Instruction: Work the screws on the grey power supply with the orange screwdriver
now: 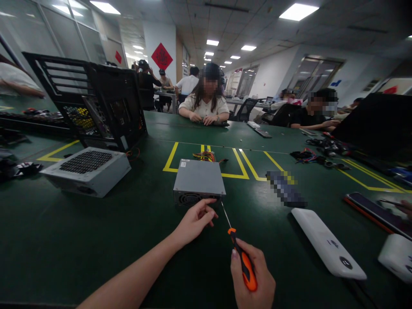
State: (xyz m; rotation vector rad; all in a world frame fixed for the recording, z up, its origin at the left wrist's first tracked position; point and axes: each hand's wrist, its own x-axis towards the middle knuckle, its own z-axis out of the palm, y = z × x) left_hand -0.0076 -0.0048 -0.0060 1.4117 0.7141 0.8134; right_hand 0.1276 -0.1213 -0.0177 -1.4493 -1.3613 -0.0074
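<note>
A grey computer power supply [200, 177] lies flat on the green table in front of me, its fan grille and socket side facing me. A bundle of yellow, red and black wires [206, 156] comes out behind it. My left hand [197, 219] is at its near right edge, index finger stretched along the socket side and the other fingers loosely curled, holding nothing. My right hand [252, 270] grips an orange and black screwdriver [243, 259]. The screwdriver's thin metal tip points at the supply's near right corner; whether it touches is hard to tell.
A second power supply [106, 176] sits to the left, before a black computer case [109, 107]. On the right lie a white power bank [328, 244], a blurred-out phone [285, 189] and cables [309, 154]. A person [206, 101] sits opposite. Yellow tape [236, 176] marks the green table [96, 240].
</note>
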